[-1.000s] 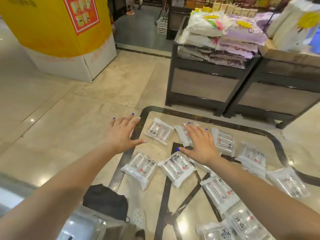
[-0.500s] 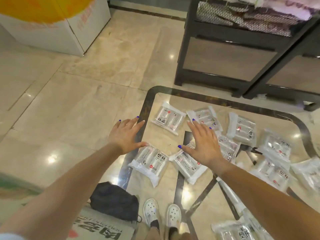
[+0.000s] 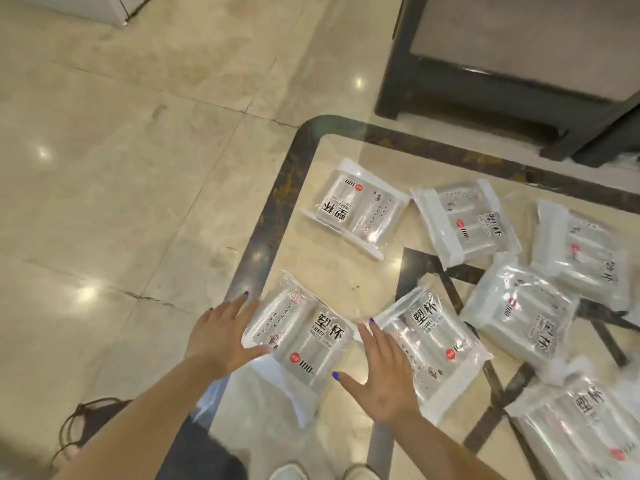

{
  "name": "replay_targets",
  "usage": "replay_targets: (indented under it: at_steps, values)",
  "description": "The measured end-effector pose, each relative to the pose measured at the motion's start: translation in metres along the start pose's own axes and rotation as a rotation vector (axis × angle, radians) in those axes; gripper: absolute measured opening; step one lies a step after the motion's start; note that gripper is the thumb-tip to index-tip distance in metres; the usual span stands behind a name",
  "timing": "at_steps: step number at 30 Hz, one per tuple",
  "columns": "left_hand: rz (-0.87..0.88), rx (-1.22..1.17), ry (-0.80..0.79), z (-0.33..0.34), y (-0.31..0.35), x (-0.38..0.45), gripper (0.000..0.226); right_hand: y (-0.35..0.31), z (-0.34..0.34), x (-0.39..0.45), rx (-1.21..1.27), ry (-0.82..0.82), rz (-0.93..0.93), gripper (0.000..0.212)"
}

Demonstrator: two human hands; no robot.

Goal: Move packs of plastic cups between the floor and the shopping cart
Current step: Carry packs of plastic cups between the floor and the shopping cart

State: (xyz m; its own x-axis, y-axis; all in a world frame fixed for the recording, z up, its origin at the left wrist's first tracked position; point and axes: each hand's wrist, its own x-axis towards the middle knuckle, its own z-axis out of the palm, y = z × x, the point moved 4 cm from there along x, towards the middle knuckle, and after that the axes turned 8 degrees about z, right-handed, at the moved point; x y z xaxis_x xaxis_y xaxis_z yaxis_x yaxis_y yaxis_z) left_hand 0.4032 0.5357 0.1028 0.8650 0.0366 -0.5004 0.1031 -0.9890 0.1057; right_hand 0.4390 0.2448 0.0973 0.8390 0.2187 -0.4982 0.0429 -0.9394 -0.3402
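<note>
A pickup from the floor (image 3: pixel 131 188) is judged to be in hand: both hands are brought down around the nearest pack of plastic cups (image 3: pixel 300 336), which lies flat on the polished marble just ahead of the person's shoes. The left hand (image 3: pixel 221 336) is laid against the pack's left edge, fingers straight and thumb resting across its near corner; nothing is clenched yet. The right hand (image 3: pixel 379 372) is held flat and released just beside the pack's right edge, over the neighbouring pack (image 3: pixel 429 344), with the thumb spread toward the target. No shopping cart is seen in this view.

For the next move, the two palms would likely need to be pressed inward and the fingers tucked under the edges, since the wrapper is thin, glossy, crinkled film and may slip.

The packs are flat, roughly rectangular, clear with white sealed ends and black printed characters. Several more are scattered to the right, some overlapping. The floor is shiny beige stone with a dark inlaid band (image 3: pixel 277 202).
</note>
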Motion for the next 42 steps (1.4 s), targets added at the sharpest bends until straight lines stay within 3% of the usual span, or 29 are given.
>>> replay_targets:
  at_steps: [3, 6, 8, 11, 13, 15, 19, 21, 23, 24, 25, 28, 32, 36, 42]
  values:
    - [-0.026, -0.018, -0.055, 0.096, -0.018, 0.037, 0.126, 0.037, 0.088, 0.043, 0.068, 0.0, 0.076, 0.096]
    - [-0.124, -0.132, -0.091, 0.164, -0.036, 0.072, 0.137, 0.066, 0.163, 0.075, 0.099, -0.111, 0.156, 0.101]
    - [-0.18, -0.328, -0.07, 0.192, -0.041, 0.089, 0.14, 0.08, 0.211, 0.086, 0.343, -0.198, 0.287, 0.106]
    - [-0.257, -0.63, 0.046, 0.222, -0.048, 0.103, 0.117, 0.098, 0.266, 0.086, 0.744, -0.192, 0.512, 0.099]
    - [-0.331, -0.78, 0.145, 0.227, -0.054, 0.106, 0.11, 0.099, 0.282, 0.083, 0.888, -0.246, 0.574, 0.079]
    - [-0.402, -0.844, 0.143, 0.227, -0.054, 0.107, 0.109, 0.093, 0.286, 0.078, 0.953, -0.344, 0.541, 0.068]
    - [-0.493, -0.862, -0.034, 0.223, -0.052, 0.089, 0.102, 0.082, 0.272, 0.068, 1.037, -0.377, 0.525, 0.099]
    - [-0.549, -0.908, -0.09, 0.211, -0.051, 0.068, 0.102, 0.072, 0.251, 0.063, 1.061, -0.378, 0.501, 0.084]
    - [-0.591, -0.999, -0.075, 0.195, -0.046, 0.046, 0.055, 0.063, 0.228, 0.054, 1.071, -0.383, 0.48, 0.076]
    - [-0.609, -1.058, -0.046, 0.186, -0.042, 0.035, 0.045, 0.059, 0.217, 0.048, 1.067, -0.39, 0.469, 0.081]
    - [-0.624, -1.12, -0.01, 0.176, -0.039, 0.023, 0.047, 0.055, 0.201, 0.041, 1.074, -0.394, 0.462, 0.086]
    - [-0.646, -1.247, 0.029, 0.13, -0.028, -0.013, 0.086, 0.041, 0.143, 0.014, 1.116, -0.363, 0.467, 0.089]
    - [-0.549, -1.285, 0.06, 0.027, 0.003, -0.045, 0.078, 0.025, 0.031, -0.024, 1.163, -0.299, 0.42, 0.087]
    - [-0.394, -1.253, 0.107, -0.105, 0.041, -0.077, 0.09, 0.004, -0.099, -0.067, 1.182, -0.27, 0.334, 0.107]
    - [-0.172, -1.26, 0.254, -0.303, 0.109, -0.154, 0.108, -0.026, -0.303, -0.128, 1.155, -0.202, 0.123, 0.086]
